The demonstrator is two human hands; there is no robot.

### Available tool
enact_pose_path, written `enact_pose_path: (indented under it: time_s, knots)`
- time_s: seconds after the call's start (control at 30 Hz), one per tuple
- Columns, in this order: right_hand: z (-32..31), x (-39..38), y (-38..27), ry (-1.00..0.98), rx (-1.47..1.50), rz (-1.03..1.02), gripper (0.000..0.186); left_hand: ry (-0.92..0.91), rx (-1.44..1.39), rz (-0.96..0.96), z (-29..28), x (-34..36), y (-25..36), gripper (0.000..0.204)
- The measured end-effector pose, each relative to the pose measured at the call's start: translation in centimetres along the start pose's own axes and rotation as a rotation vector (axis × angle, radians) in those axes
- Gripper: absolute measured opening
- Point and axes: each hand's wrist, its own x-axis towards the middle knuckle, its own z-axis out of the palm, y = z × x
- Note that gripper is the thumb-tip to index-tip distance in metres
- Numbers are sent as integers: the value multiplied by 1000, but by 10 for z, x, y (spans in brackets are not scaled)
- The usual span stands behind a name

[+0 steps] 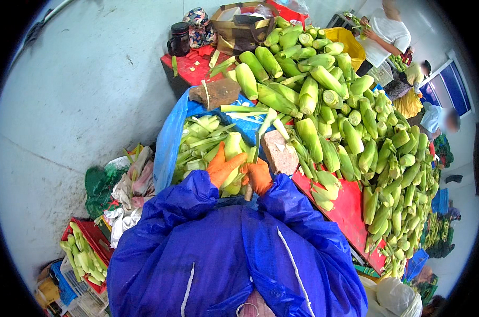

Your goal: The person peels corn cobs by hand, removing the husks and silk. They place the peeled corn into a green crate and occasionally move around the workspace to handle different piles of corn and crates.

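Note:
My left hand, in an orange glove, grips a pale green husked shoot, its fingers partly spread along it. My right hand, also gloved in orange, is closed round a knife. The blade points away from me and the end of its handle shows below the fist. Both hands are close together over a blue plastic-lined container holding loose husks. Long cut leaves lie across its far edge. To the right, a large heap of green husked shoots covers the table.
A brick stands right of my hands and another brick lies beyond the container. A dark mug and a bag stand on the red tabletop. A red crate with peeled shoots is lower left. Other people work at far right.

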Motion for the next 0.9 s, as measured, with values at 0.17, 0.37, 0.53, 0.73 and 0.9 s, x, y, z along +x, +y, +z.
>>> enact_pose_path:
  time_s: [0.17, 0.37, 0.53, 0.73, 0.9]
  knots:
    - [7, -13, -10, -89, 70, -35, 13, -11, -302, 19, 6, 8, -9, 63]
    - [1, -22, -11, -289, 295, 8, 18, -92, -470, -37, -11, 21, -32, 51]
    - [-29, -26, -57, -135, 293, 43, 21, -176, -831, -71, -36, 21, -28, 78]
    - [-67, 12, -60, 184, -899, -150, 40, -52, -451, 91, -45, -5, -1, 83]
    - [-4, -28, -85, -7, -484, -158, 50, -35, -94, 239, -34, -20, 17, 64]
